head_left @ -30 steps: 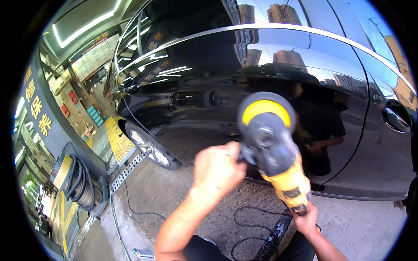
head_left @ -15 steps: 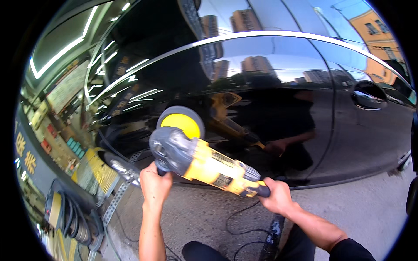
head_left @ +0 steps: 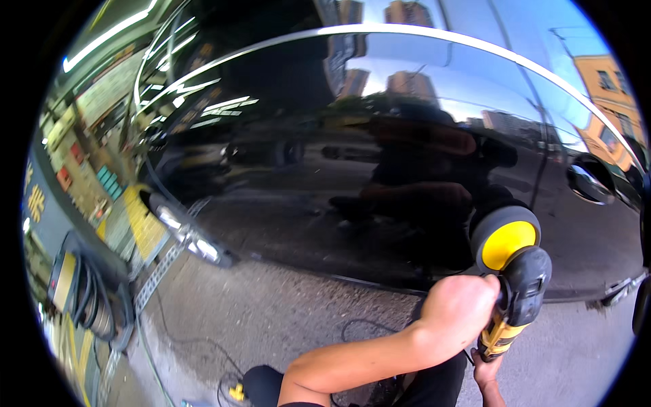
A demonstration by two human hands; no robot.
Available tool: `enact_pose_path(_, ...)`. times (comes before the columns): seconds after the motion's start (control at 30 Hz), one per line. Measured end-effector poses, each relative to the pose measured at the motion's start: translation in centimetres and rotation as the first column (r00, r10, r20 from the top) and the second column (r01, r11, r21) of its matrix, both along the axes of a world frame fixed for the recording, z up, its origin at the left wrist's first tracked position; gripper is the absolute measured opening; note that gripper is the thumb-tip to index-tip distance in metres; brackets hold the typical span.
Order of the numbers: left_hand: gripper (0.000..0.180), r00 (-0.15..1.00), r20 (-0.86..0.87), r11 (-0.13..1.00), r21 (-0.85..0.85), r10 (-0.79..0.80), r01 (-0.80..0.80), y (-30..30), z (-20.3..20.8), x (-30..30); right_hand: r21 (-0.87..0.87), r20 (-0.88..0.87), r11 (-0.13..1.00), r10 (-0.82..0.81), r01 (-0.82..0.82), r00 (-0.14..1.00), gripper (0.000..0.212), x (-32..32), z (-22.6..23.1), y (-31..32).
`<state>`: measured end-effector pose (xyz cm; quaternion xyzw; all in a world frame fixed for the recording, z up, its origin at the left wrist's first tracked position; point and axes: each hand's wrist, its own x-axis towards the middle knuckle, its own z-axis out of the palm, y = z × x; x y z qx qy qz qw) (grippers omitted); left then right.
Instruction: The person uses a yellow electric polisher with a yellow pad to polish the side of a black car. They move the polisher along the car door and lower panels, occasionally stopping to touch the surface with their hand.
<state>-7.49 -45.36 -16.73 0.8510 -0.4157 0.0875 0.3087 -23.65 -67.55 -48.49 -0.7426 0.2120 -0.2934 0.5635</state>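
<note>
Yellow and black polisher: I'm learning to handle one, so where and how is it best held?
Probably hold the polisher two-handed: the lower end of the yellow body, from below, since it lies farthest from the round pad; the black head from the left, as the pad faces the car.

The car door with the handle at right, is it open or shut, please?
Shut: the car door looks flush with the panel beside it.

Backdrop: concrete floor [head_left: 271, 295], strip light [head_left: 108, 35] on
Ref grey pillar [head_left: 68, 220]: light up and right, yellow floor grating [head_left: 145, 220] just right, perforated metal strip [head_left: 160, 277] near its base, teal items [head_left: 108, 183] farther back, concrete spreading right
</note>
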Motion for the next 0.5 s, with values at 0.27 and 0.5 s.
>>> enact_pose_path(0.27, 0.011, 0.698, -0.199, 0.655, -0.241, 0.688, -0.716, 20.4, -8.9, 3.7, -0.382, -0.112, 0.829, 0.397, -0.408, 0.911, 0.023, 14.0, 6.6, 9.1)
enact_pose_path(0.5, 0.008, 0.498, -0.359, 0.285, -0.504, 0.79, -0.815, 36.9, -15.1, 9.0, -0.665, -0.209, 0.579, 0.462, -0.472, 0.862, 0.025, 21.4, 15.8, 21.5)
